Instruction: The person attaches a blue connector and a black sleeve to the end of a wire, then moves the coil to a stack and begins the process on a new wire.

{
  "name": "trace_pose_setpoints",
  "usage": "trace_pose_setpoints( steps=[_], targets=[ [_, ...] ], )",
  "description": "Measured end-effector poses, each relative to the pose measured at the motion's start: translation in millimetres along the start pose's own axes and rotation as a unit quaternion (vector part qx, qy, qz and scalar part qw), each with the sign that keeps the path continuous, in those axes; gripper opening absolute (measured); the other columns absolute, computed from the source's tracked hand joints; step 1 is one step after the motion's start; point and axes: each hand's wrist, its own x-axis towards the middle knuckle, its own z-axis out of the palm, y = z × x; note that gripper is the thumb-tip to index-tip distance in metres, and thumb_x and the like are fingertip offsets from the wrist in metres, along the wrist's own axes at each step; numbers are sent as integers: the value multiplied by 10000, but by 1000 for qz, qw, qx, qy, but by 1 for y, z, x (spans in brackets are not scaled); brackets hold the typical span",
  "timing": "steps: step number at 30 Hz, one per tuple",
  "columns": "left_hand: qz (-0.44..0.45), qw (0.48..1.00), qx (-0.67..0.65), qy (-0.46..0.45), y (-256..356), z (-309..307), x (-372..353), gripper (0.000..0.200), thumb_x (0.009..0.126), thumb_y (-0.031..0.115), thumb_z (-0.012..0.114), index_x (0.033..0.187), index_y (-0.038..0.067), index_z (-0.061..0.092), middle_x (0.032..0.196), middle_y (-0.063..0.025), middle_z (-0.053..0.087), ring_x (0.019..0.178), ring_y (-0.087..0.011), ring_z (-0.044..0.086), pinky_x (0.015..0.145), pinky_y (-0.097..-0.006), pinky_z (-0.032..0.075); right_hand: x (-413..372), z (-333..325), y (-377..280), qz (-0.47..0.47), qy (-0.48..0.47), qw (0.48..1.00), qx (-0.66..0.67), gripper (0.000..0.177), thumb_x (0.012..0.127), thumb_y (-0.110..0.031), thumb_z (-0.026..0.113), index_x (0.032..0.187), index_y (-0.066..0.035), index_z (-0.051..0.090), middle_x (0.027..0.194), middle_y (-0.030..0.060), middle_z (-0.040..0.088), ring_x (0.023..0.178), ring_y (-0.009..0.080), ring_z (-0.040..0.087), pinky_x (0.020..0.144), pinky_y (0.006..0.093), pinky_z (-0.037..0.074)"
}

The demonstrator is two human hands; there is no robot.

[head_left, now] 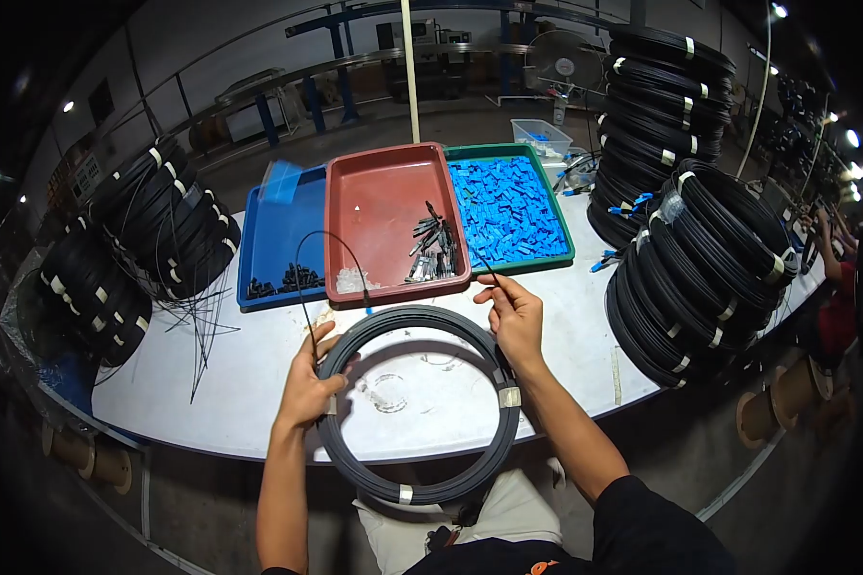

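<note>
A coil of thin black cable (411, 494), bound with pale tape, rests partly on the table's front edge and overhangs it toward my lap. My left hand (309, 385) grips the left side of this coil. From near its fingers a loose cable (328, 234) arches up and back down, with a small blue tip (368, 310) at its lower end. Just above the coil's right side, my right hand (515, 324) pinches a thin black cable end (483, 261) between thumb and fingers. That end points up toward the trays.
Behind the coil sit a blue tray (283, 226) with black parts, a red tray (384, 192) with metallic and clear pieces, and a green tray (568, 251) full of blue connectors. Stacked cable coils (705, 273) stand right; more coils (168, 220) stand left, trailing loose ends.
</note>
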Motion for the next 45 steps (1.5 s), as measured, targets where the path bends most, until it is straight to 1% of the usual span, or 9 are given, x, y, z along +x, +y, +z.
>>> trace_pose_setpoints(
  steps=[4,8,14,17,21,26,32,41,45],
  targets=[
    [-62,996,-45,36,-29,18,5,974,665,-207,580,1559,-16,245,1406,-257,568,1069,-233,671,823,-297,558,6,-15,6,4,5,997,-82,233,1031,-14,508,1135,14,715,808,53,706,493,5,375,445,188,292],
    [-73,997,7,38,-43,34,10,1024,630,-202,598,1569,-15,236,1283,-186,653,914,-193,675,759,-296,559,8,-24,14,-34,10,979,-199,208,980,-26,566,1055,-31,760,753,21,728,541,53,466,510,255,370],
    [-17,993,116,-15,-62,26,17,873,722,-85,738,1517,-39,380,1428,-193,510,1250,-254,551,1084,-317,436,12,-31,14,17,-44,972,-230,199,979,-47,568,1044,-31,755,753,45,729,613,97,576,583,280,438],
    [-59,998,-8,39,-47,32,14,804,806,92,754,1534,71,415,1455,-211,467,1344,-312,443,1150,-392,341,15,-28,14,19,-85,963,-256,200,979,-52,568,1054,-20,751,765,71,734,658,133,642,623,303,480],
    [61,990,-117,44,-24,22,20,898,807,99,771,1583,151,322,1437,-175,485,1241,-245,516,1004,-345,478,19,-30,15,14,-153,937,-313,208,961,-45,575,1085,3,736,830,152,750,741,250,719,703,358,534],
    [62,948,-289,115,-35,1,31,445,959,111,692,1366,1,549,1219,-128,643,978,-155,652,806,-258,539,25,-30,8,25,-218,912,-345,219,953,-46,577,1100,19,726,932,212,746,853,343,730,789,405,547],
    [33,970,-147,189,-54,-15,28,334,891,59,770,1186,-29,638,1113,-157,708,929,-174,718,767,-261,585,59,-45,33,-129,-178,861,-459,235,909,-96,665,1125,-20,720,1125,189,714,1086,369,650,935,464,499],
    [3,993,-101,56,-44,-25,8,304,866,16,710,1148,-90,672,1030,-190,715,933,-212,727,813,-296,593,64,-72,44,-113,-299,807,-496,108,786,11,644,883,-37,652,899,152,670,873,351,658,770,447,522],
    [-47,997,0,59,-29,-27,-2,269,862,12,714,1106,-100,699,1018,-193,731,918,-211,730,828,-300,590,47,-81,13,-67,-320,814,-481,152,801,19,659,945,-29,649,875,157,663,871,349,657,783,447,517]
  ],
)
